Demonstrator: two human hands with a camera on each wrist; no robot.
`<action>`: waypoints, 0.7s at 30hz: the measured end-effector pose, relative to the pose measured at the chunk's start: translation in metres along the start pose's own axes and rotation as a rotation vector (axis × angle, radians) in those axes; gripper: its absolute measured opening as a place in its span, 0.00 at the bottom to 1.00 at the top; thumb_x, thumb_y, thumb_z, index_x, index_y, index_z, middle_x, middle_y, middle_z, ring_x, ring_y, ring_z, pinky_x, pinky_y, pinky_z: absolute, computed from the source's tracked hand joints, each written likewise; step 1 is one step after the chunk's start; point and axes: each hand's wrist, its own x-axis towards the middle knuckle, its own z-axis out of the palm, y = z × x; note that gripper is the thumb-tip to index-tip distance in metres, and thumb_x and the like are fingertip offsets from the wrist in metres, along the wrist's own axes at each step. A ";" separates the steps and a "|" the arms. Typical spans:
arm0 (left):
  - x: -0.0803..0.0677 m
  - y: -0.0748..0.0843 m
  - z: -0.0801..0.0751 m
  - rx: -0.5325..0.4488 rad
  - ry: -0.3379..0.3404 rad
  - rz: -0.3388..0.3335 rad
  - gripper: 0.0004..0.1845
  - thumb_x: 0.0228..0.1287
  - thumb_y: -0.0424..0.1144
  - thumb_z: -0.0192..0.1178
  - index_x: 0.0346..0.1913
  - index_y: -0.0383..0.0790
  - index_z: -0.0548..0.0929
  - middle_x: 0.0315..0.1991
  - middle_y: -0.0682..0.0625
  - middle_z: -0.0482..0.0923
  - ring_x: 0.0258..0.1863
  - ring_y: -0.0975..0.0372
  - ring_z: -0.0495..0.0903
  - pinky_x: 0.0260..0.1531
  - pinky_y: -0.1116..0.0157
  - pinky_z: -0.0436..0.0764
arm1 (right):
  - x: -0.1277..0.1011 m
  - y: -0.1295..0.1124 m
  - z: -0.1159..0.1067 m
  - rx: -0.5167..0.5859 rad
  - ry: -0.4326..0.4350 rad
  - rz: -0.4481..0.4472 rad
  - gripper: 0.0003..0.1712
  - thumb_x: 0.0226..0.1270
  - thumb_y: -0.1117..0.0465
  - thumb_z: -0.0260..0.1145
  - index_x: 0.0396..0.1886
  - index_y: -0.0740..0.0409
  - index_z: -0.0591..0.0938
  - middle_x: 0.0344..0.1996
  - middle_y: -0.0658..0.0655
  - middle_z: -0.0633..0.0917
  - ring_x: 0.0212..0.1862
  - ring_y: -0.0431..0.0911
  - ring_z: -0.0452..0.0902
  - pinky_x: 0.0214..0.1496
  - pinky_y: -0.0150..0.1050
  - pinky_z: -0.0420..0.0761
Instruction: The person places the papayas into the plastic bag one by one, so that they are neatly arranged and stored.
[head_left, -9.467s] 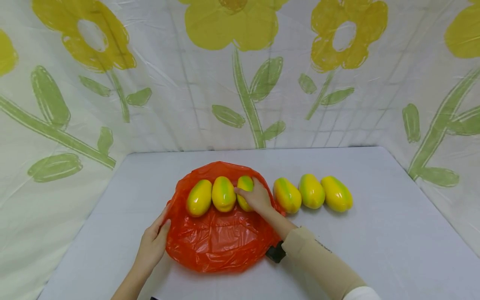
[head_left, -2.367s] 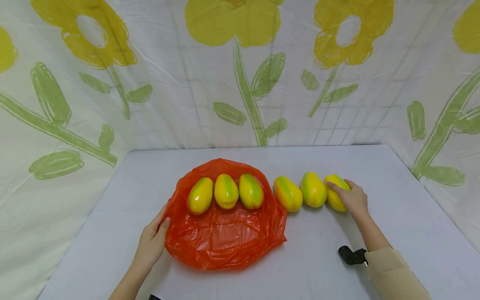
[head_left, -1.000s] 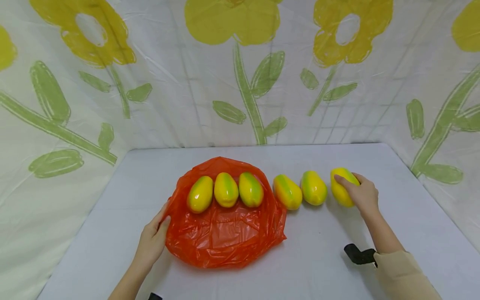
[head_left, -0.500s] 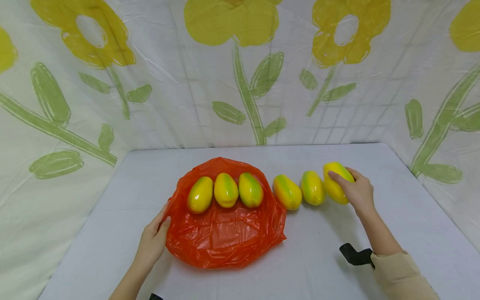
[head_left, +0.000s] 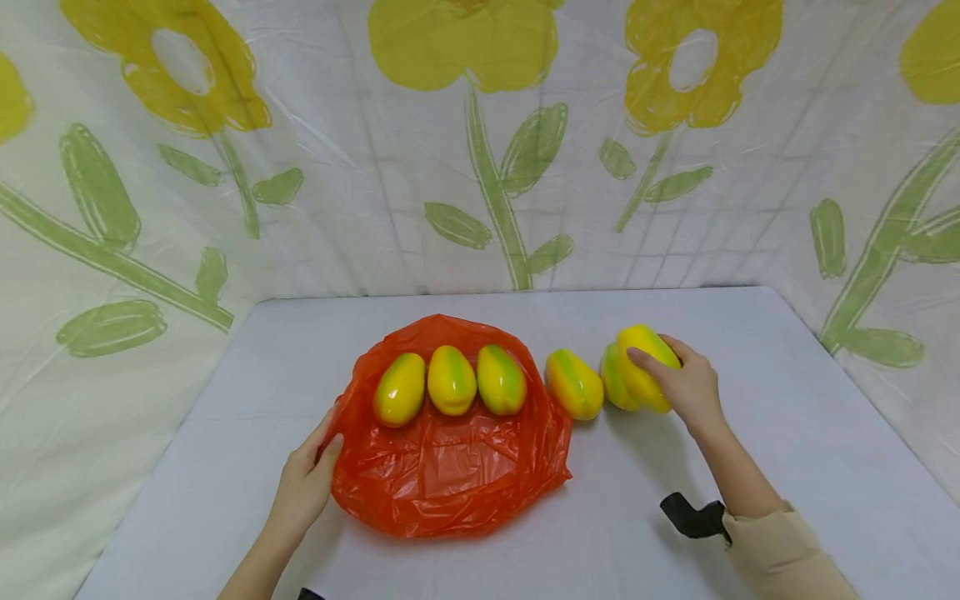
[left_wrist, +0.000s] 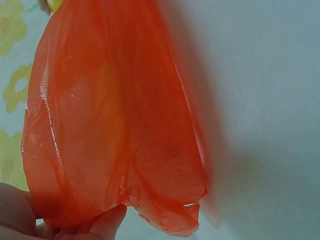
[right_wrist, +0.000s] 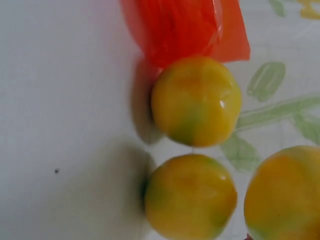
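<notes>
An orange-red plastic bag [head_left: 450, 475] lies spread on the grey table [head_left: 787, 417]. Three yellow-green fruits [head_left: 452, 380] sit in a row on its far part. My left hand [head_left: 324, 442] pinches the bag's left edge; the left wrist view shows my fingers [left_wrist: 107, 222] under the bag [left_wrist: 115, 125]. Two more fruits rest on the table right of the bag, one [head_left: 574, 384] beside it and one [head_left: 611, 379] half hidden. My right hand [head_left: 663, 371] grips another fruit [head_left: 641, 362], raised above the table in front of that half-hidden one. The right wrist view shows the held fruit [right_wrist: 285, 195] and both table fruits [right_wrist: 196, 100].
A flower-printed plastic sheet [head_left: 480, 150] walls the table on the back and both sides. A black strap [head_left: 690, 517] sticks out at my right wrist. Bare table lies to the right of the fruits and in front of the bag.
My right hand took hold of the rightmost fruit, lifted it off the table and carried it left, over its neighbour. The left hand and the bag have stayed put.
</notes>
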 end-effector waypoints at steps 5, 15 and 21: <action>0.001 0.000 -0.001 0.003 -0.020 -0.016 0.28 0.76 0.34 0.47 0.73 0.27 0.57 0.71 0.33 0.57 0.70 0.41 0.57 0.64 0.64 0.62 | -0.004 -0.006 0.008 0.014 -0.017 -0.007 0.46 0.67 0.38 0.61 0.74 0.63 0.61 0.65 0.71 0.68 0.55 0.60 0.67 0.53 0.50 0.73; 0.001 0.000 -0.001 0.000 -0.041 -0.058 0.29 0.75 0.33 0.49 0.73 0.27 0.55 0.72 0.32 0.56 0.71 0.40 0.55 0.65 0.49 0.60 | -0.013 -0.016 0.025 0.088 -0.089 0.012 0.46 0.67 0.40 0.61 0.75 0.61 0.60 0.66 0.68 0.67 0.56 0.58 0.65 0.56 0.49 0.72; 0.000 0.000 0.000 0.003 -0.043 -0.084 0.30 0.74 0.33 0.50 0.74 0.29 0.55 0.72 0.32 0.55 0.71 0.40 0.55 0.66 0.48 0.61 | -0.019 -0.025 0.041 0.139 -0.118 0.006 0.43 0.66 0.41 0.63 0.73 0.60 0.64 0.64 0.65 0.69 0.54 0.56 0.66 0.50 0.43 0.72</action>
